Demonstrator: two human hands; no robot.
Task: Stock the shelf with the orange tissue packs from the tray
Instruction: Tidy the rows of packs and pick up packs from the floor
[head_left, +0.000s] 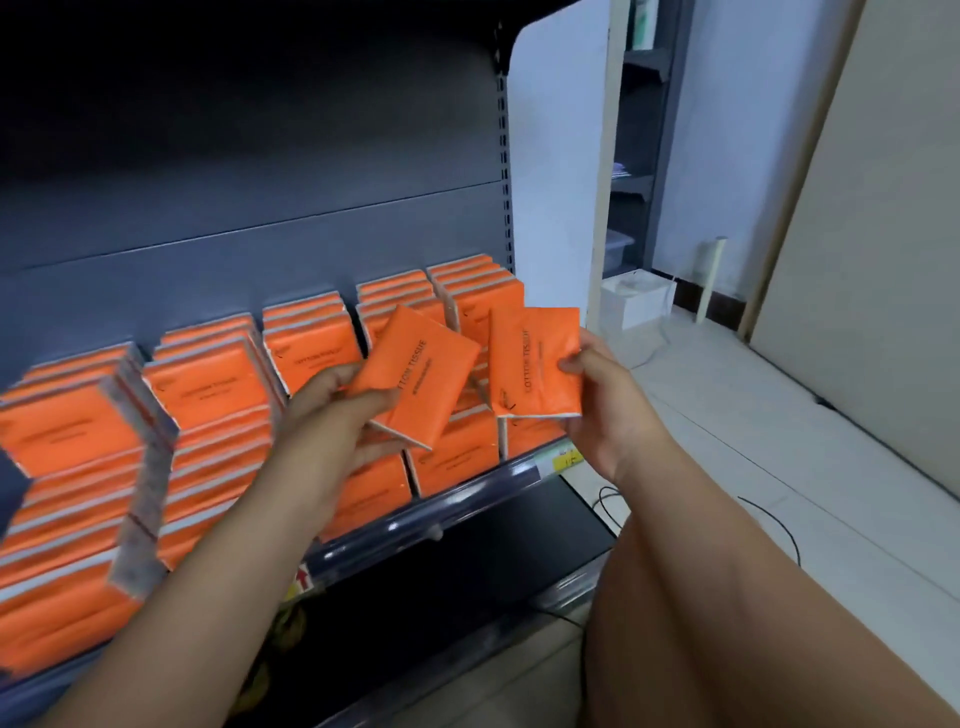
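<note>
My left hand grips one orange tissue pack, tilted, in front of the shelf's middle stacks. My right hand holds a second orange tissue pack upright by its right edge, in front of the rightmost stack. Both packs hover just above the stocked rows. The grey shelf carries several rows of stacked orange packs, from far left to the right end. The tray is out of view.
A dark lower shelf lies under the stocked one. The shelf's slotted upright stands at its right end. To the right are pale floor tiles with black cables, a white box and a further rack behind.
</note>
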